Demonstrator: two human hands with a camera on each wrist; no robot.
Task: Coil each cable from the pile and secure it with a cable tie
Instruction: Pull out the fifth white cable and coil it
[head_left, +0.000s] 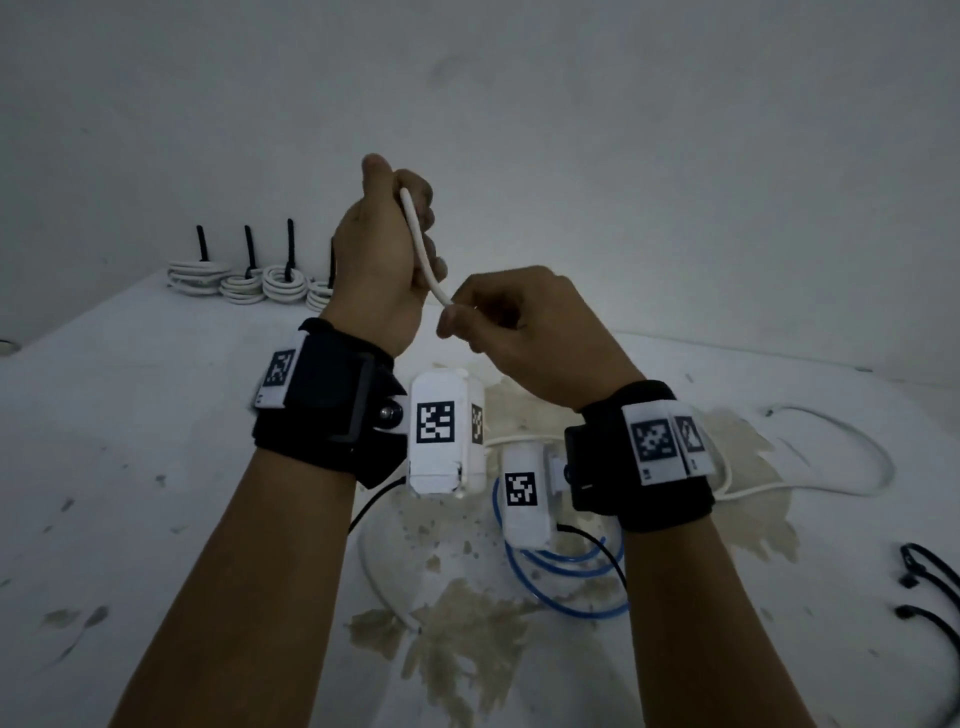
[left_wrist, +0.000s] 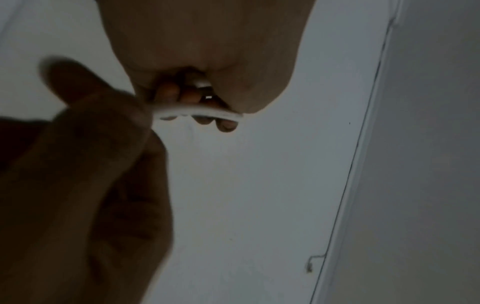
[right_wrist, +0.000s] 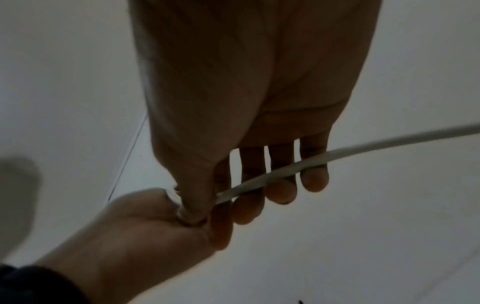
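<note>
Both hands are raised above the table (head_left: 130, 415) with a white cable (head_left: 422, 248) stretched between them. My left hand (head_left: 410, 208) is the higher one, its fingers curled round the cable's upper part. My right hand (head_left: 457, 317) pinches the cable just below, close to the left palm. In the left wrist view the cable (left_wrist: 197, 112) crosses my left hand's curled fingers (left_wrist: 197, 96). In the right wrist view the cable (right_wrist: 285, 167) runs across my right hand's fingers (right_wrist: 281, 189) and trails off to the right.
Several white coils (head_left: 244, 280) bound with black ties stand at the table's back left by the wall. A loose blue cable (head_left: 561, 566) and more white cable (head_left: 831, 457) lie under and right of my wrists. Black cable ties (head_left: 930, 587) lie at the right edge.
</note>
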